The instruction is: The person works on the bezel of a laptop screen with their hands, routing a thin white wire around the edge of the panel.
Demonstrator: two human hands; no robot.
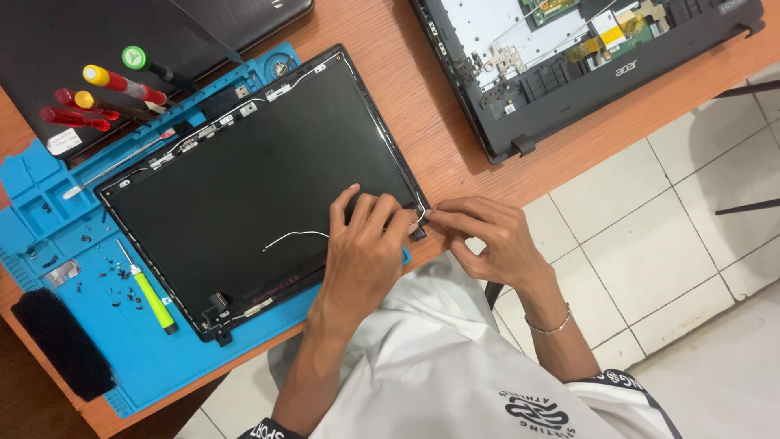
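A black lid (260,171) lies slantwise on the blue mat (49,219), long axis running up-left to down-right. At its near right corner, the left hand (366,244) presses with spread fingers; the right hand (487,236) pinches the white wire (296,236), which trails leftward across the lid.

We count two hands, the left hand (363,248) and the right hand (493,236), and one bracelet (549,327). We see one black laptop lid (244,179) and one thin white wire (294,236) on it. One blue repair mat (49,228) lies under it. We count five screwdrivers: four with red, yellow or green caps (114,81) and one with a lime handle (153,299). We find one opened laptop base (585,81), one closed dark laptop (89,32), one black pad (61,343) and one wooden table (439,138).
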